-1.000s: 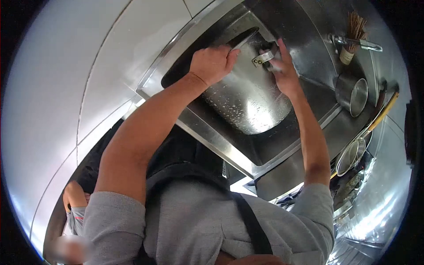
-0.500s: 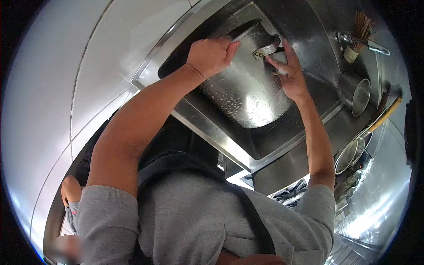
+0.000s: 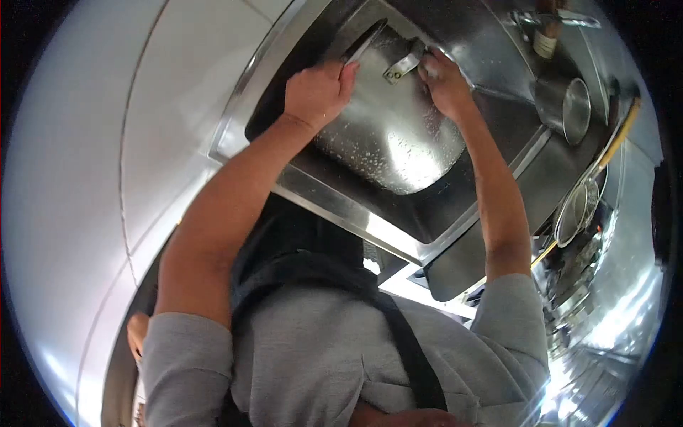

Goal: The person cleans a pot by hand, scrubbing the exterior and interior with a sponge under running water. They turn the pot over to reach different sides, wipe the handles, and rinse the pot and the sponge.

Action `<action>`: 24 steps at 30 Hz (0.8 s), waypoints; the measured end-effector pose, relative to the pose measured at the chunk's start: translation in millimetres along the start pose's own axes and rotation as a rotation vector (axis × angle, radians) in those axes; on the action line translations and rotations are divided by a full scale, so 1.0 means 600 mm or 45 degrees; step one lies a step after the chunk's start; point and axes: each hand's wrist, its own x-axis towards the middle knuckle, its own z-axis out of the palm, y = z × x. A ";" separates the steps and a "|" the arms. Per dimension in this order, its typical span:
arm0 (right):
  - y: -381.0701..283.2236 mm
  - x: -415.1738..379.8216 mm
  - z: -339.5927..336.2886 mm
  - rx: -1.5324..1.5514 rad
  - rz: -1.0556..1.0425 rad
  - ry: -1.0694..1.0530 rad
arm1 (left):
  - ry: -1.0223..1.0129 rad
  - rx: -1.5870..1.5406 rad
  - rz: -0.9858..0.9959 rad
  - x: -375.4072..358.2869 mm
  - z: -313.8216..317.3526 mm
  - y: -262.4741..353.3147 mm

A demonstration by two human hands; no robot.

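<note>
A large steel pot [image 3: 395, 128] lies tilted in the metal sink [image 3: 384, 228], its side wet with drops and suds. My left hand [image 3: 316, 92] is closed on the pot's rim at the upper left. Beside the riveted pot handle [image 3: 404, 65], my right hand [image 3: 445, 82] is closed against the pot's upper right side. What lies between its fingers is hidden; a pale bit shows there.
A small steel pot [image 3: 575, 110] sits right of the sink, below a brush [image 3: 546, 39]. Strainers [image 3: 578, 210] with a yellow handle [image 3: 619, 132] lie further right. Part of another person [image 3: 137, 334] shows at the lower left.
My right hand has gone from spread fingers to a closed hand beside the handle. The view has shifted, so the sink and pot sit a little higher and further left.
</note>
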 end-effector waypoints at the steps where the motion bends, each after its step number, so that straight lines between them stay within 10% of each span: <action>1: 0.026 -0.017 -0.001 -0.120 -0.069 0.034 | -0.004 -0.002 0.054 0.002 0.004 0.000; 4: 0.068 -0.023 -0.018 -0.047 0.126 0.154 | 0.029 -0.023 0.080 0.007 0.002 0.001; 6: 0.048 0.022 -0.047 0.716 0.536 0.139 | -0.026 -0.030 0.017 0.007 -0.001 0.003; 12: -0.078 0.133 -0.032 -0.232 0.077 -0.231 | -0.032 -0.006 0.014 0.009 -0.006 0.010; 18: -0.124 0.046 0.038 -0.238 0.210 0.729 | -0.131 -0.063 -0.005 0.013 -0.013 0.013; 24: -0.206 -0.076 0.094 -0.484 0.152 0.966 | -0.171 -0.130 -0.001 0.016 -0.008 0.005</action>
